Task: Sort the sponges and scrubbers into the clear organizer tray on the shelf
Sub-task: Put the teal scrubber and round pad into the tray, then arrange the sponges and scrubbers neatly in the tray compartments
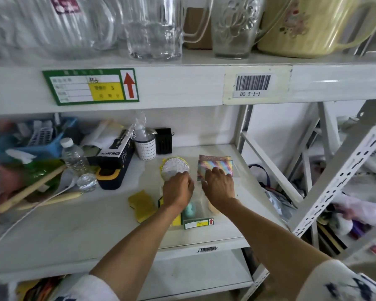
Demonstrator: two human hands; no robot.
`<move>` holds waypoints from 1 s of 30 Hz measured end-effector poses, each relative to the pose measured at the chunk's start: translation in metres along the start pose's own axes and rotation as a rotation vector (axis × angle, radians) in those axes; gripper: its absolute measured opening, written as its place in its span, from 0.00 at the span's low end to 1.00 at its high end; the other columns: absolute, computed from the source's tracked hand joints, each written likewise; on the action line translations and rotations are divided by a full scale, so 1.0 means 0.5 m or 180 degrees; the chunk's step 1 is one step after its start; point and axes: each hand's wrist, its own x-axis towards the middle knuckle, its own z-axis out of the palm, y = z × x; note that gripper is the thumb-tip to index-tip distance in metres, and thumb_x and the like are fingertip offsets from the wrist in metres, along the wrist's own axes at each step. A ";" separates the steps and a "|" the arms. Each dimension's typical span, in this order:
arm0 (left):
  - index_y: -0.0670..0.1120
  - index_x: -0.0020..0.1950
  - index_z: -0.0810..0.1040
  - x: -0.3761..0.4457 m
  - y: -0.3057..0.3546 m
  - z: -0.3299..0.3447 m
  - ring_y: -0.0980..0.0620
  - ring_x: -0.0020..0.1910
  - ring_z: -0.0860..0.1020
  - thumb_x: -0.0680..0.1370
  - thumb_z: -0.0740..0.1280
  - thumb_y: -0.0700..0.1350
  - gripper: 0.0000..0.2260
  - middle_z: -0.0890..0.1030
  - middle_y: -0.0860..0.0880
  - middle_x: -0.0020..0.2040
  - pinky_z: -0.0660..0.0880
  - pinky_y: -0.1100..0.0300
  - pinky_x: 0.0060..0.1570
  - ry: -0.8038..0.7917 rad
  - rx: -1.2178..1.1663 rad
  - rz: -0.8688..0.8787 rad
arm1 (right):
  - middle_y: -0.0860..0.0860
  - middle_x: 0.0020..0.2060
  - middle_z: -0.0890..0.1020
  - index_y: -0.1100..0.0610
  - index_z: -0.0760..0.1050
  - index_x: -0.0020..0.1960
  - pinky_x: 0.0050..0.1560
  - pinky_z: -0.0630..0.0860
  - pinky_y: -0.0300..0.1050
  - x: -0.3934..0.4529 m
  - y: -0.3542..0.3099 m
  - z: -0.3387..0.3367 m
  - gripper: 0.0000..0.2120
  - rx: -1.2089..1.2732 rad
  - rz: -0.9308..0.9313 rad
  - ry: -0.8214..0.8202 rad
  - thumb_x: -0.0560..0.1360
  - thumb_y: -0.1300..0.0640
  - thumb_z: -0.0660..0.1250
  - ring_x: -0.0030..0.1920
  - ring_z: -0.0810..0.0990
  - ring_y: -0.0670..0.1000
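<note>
On the white shelf (78, 222) stands the clear organizer tray (199, 223), with a green label on its front wall. A teal scrubber (190, 209), a pale round sponge (213, 208) and a bit of yellow sponge show inside it under my arms. My left hand (178, 191) has its fingertips on a round silver scrubber pad (175, 167) behind the tray. My right hand (219, 186) rests its fingers on the near edge of a rainbow-striped sponge stack (214, 165). A yellow sponge (142, 205) lies on the shelf left of the tray.
At the left are a water bottle (74, 156), a black spray-bottle box (115, 153), a yellow and black tool (109, 178), wooden sticks (30, 190) and a blue basket (50, 137). A white cup (145, 147) stands behind. Glass pitchers fill the upper shelf (182, 88). A metal upright (343, 181) rises at right.
</note>
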 end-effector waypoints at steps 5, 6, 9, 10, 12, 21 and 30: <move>0.45 0.47 0.78 0.004 -0.076 -0.046 0.43 0.47 0.80 0.77 0.63 0.45 0.06 0.83 0.45 0.47 0.75 0.52 0.45 0.0613 -0.0487 -0.0371 | 0.55 0.51 0.81 0.57 0.76 0.54 0.55 0.73 0.52 0.030 -0.107 -0.035 0.11 0.0564 -0.0242 0.0255 0.78 0.52 0.61 0.52 0.80 0.58; 0.45 0.47 0.78 0.000 -0.101 -0.056 0.44 0.48 0.80 0.78 0.62 0.44 0.06 0.82 0.45 0.48 0.74 0.54 0.44 0.0664 -0.0497 -0.0522 | 0.55 0.50 0.81 0.57 0.77 0.53 0.56 0.72 0.52 0.035 -0.134 -0.039 0.11 0.0673 -0.0302 0.0269 0.78 0.53 0.60 0.51 0.80 0.59; 0.46 0.49 0.77 -0.022 -0.187 -0.077 0.46 0.49 0.80 0.78 0.60 0.43 0.06 0.82 0.46 0.49 0.74 0.55 0.44 0.0639 -0.0486 -0.0931 | 0.56 0.53 0.81 0.57 0.77 0.55 0.55 0.75 0.51 0.052 -0.215 -0.047 0.11 0.0971 -0.0490 0.0032 0.77 0.54 0.60 0.53 0.80 0.60; 0.46 0.49 0.77 -0.031 -0.214 -0.084 0.46 0.50 0.80 0.79 0.60 0.43 0.06 0.82 0.45 0.50 0.75 0.54 0.45 0.0573 -0.0491 -0.1068 | 0.57 0.55 0.80 0.57 0.76 0.57 0.55 0.76 0.51 0.057 -0.241 -0.045 0.12 0.1036 -0.0531 -0.0223 0.77 0.54 0.61 0.55 0.79 0.60; 0.43 0.52 0.77 -0.045 -0.262 -0.091 0.44 0.53 0.81 0.79 0.60 0.42 0.08 0.82 0.43 0.54 0.77 0.51 0.50 0.0351 -0.0485 -0.1387 | 0.58 0.60 0.78 0.58 0.73 0.62 0.58 0.75 0.51 0.065 -0.289 -0.036 0.16 0.0956 -0.0637 -0.0804 0.78 0.53 0.61 0.59 0.77 0.60; 0.42 0.73 0.65 -0.078 -0.348 -0.069 0.44 0.72 0.68 0.80 0.60 0.48 0.22 0.68 0.43 0.74 0.66 0.54 0.70 -0.0801 -0.0580 -0.1849 | 0.62 0.63 0.77 0.64 0.70 0.67 0.61 0.76 0.53 0.063 -0.385 0.038 0.16 -0.0036 -0.0880 -0.1668 0.79 0.64 0.60 0.64 0.76 0.61; 0.39 0.63 0.73 -0.086 -0.346 -0.032 0.41 0.59 0.78 0.79 0.60 0.43 0.15 0.79 0.39 0.62 0.73 0.54 0.54 -0.0798 -0.0741 -0.1784 | 0.60 0.63 0.77 0.65 0.70 0.66 0.62 0.74 0.50 0.051 -0.400 0.091 0.17 0.0040 -0.0603 -0.2019 0.78 0.61 0.62 0.64 0.76 0.60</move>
